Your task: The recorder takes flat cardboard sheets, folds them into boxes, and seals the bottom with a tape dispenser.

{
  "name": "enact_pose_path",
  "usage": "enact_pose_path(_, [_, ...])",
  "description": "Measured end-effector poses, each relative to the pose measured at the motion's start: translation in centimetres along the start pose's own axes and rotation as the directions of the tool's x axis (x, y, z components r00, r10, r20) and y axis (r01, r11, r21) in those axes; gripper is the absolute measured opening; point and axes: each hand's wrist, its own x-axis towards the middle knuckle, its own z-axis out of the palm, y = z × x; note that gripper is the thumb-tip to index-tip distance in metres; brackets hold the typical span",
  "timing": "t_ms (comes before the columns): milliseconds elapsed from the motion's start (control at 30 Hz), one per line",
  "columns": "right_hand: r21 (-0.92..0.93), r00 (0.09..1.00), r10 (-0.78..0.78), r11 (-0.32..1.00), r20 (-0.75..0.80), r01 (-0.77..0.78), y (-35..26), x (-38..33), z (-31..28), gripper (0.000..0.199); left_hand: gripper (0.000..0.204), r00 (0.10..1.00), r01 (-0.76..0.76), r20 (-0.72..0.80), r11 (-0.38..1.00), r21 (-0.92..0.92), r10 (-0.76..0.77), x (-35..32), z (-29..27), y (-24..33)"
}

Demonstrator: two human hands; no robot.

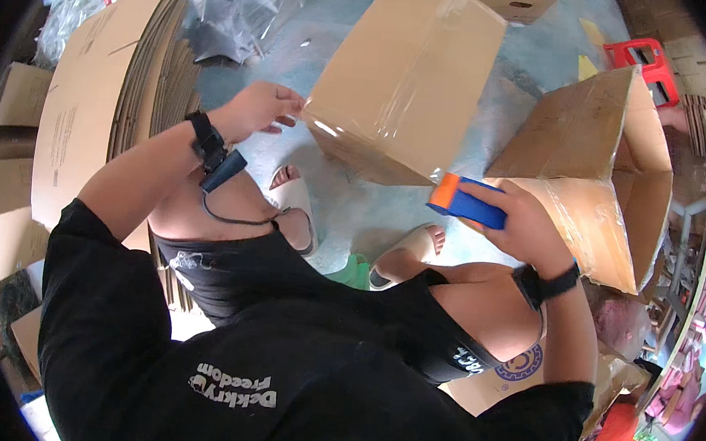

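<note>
A brown cardboard box point(406, 67) stands closed on the floor ahead of me, with clear tape along its top and over its near edge. My left hand point(264, 111) is at the box's near left corner, fingers apart and loosely bent; whether the fingertips touch the cardboard is hard to tell. In my right hand point(527, 222) is a blue and orange tape dispenser point(477, 204), its orange end close to the box's near right corner. My fingers wrap round the blue body.
Flat cardboard sheets point(99, 76) are stacked on the left, with crumpled clear plastic point(245, 5) beyond. To the right sits an open cardboard box point(588, 181), and a red plastic stool point(647, 65) is behind it. A green thing point(353, 270) lies between my feet.
</note>
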Motion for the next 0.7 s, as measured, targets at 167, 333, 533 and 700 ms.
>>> enact_pose_path(167, [0.253,0.964,0.008,0.964,0.267,-0.078,1.2,4.3,-1.0,0.056,0.045,0.991,0.123,-0.047,0.992,0.01,-0.122,0.5,0.0,0.9])
enact_pose_path(333, [0.087,0.926,-0.07,0.995,0.371,0.041,-0.6,8.7,1.5,0.051,0.053,0.987,0.09,0.16,0.928,-0.361,-0.034,2.2,0.4,1.6])
enact_pose_path(533, [0.028,0.908,-0.174,0.984,0.381,0.177,-6.7,12.4,2.9,0.035,0.046,0.861,-0.253,-0.38,0.933,0.256,0.338,4.3,0.5,6.9])
enact_pose_path(700, [0.178,0.935,-0.309,0.944,0.172,0.279,-8.7,15.8,7.1,0.032,0.084,0.335,-0.45,-0.738,0.787,0.421,0.586,6.3,5.1,1.9])
